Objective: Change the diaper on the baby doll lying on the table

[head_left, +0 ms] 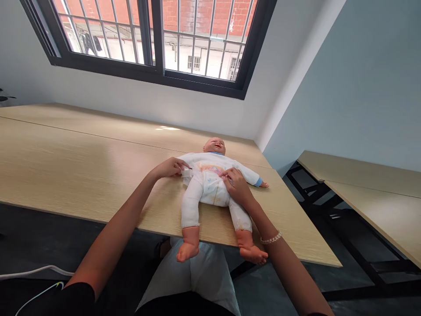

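A baby doll in white clothes lies on its back on the wooden table, its feet hanging past the front edge. Around its hips is a white diaper with a coloured print along the waist. My left hand is closed on the diaper's white side flap, which sticks out beside the doll's hip. My right hand lies over the opposite hip, fingers closed at the diaper's waist edge. That hand hides the edge beneath it.
Behind the table are a white wall and a barred window with a dark frame. A second table with black legs stands to the right. A white cable runs at the lower left.
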Action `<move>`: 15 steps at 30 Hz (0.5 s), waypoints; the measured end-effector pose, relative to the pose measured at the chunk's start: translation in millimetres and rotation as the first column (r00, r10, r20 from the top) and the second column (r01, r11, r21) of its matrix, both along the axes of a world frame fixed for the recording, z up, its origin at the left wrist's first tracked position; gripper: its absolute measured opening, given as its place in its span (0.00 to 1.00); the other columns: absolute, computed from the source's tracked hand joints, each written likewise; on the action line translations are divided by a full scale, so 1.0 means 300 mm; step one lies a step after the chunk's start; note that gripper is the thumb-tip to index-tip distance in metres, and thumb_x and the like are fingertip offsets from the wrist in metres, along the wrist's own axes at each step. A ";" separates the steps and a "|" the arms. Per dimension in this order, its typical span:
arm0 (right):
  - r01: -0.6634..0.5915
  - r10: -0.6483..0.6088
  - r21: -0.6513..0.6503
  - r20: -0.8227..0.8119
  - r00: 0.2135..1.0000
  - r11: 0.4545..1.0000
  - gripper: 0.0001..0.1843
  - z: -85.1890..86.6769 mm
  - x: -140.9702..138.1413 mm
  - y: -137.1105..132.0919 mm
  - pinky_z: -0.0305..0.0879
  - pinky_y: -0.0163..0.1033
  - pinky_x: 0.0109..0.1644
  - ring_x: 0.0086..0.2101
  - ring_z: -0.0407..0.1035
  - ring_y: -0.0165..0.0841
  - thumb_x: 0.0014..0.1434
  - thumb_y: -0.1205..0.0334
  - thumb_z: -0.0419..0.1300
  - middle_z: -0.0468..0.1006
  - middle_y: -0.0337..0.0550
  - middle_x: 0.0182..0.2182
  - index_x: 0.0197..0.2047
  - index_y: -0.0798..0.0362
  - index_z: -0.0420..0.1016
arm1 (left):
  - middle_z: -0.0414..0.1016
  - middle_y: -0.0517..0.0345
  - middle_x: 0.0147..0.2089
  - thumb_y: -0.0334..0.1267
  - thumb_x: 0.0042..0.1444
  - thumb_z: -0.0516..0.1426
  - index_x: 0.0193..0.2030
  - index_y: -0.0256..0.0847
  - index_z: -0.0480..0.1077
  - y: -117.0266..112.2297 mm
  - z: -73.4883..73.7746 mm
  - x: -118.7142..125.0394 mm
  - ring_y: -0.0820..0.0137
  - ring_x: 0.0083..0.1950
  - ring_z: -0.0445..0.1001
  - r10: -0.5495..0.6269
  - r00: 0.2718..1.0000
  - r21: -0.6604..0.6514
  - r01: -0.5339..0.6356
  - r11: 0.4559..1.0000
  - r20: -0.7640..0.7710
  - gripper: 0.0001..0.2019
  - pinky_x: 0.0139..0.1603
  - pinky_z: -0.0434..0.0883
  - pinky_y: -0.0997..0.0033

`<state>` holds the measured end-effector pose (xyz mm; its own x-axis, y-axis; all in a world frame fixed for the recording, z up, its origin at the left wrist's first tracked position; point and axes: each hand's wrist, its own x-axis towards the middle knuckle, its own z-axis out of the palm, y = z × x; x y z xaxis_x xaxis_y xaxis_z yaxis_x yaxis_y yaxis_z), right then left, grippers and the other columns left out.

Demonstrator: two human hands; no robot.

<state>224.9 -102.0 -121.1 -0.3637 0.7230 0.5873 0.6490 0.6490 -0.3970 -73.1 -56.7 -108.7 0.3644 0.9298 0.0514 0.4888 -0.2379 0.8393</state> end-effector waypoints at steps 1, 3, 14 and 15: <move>0.001 -0.001 0.004 0.000 1.000 1.000 0.11 0.001 0.000 -0.001 0.62 0.49 0.50 0.41 0.66 0.42 0.63 0.66 0.49 0.74 0.49 0.38 0.39 0.53 0.73 | 0.71 0.56 0.37 0.32 0.45 0.55 0.47 0.42 0.77 0.009 -0.012 -0.003 0.72 0.30 0.69 0.030 0.999 0.120 -0.028 0.992 -0.020 0.21 0.33 0.69 0.73; 0.003 -0.003 0.010 0.000 1.000 1.000 0.11 0.001 -0.001 -0.003 0.62 0.48 0.50 0.41 0.66 0.42 0.63 0.66 0.49 0.74 0.48 0.38 0.39 0.53 0.73 | 0.68 0.55 0.44 0.29 0.43 0.54 0.53 0.44 0.75 0.026 -0.037 -0.008 0.71 0.34 0.69 0.072 0.993 0.294 -0.043 0.955 -0.089 0.28 0.36 0.70 0.72; -0.001 0.001 0.026 0.005 1.000 1.000 0.12 0.007 -0.006 -0.008 0.61 0.48 0.50 0.41 0.65 0.42 0.63 0.66 0.48 0.74 0.49 0.39 0.39 0.54 0.73 | 0.70 0.58 0.39 0.32 0.37 0.59 0.42 0.39 0.72 0.027 -0.045 0.011 0.72 0.32 0.68 0.043 0.999 0.168 -0.044 0.985 0.007 0.20 0.31 0.67 0.72; 0.002 -0.002 0.026 0.006 1.000 1.000 0.12 0.006 -0.006 -0.008 0.61 0.48 0.50 0.41 0.65 0.42 0.63 0.66 0.48 0.74 0.49 0.39 0.39 0.54 0.73 | 0.70 0.60 0.35 0.31 0.35 0.59 0.39 0.38 0.73 0.032 -0.050 0.013 0.72 0.30 0.66 0.063 0.998 0.154 -0.063 0.986 0.002 0.18 0.29 0.65 0.73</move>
<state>223.1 -104.5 -119.1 -0.3661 0.7082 0.6037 0.6524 0.6579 -0.3762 -69.3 -47.1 -123.9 0.3059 0.9319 0.1952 0.5088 -0.3333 0.7938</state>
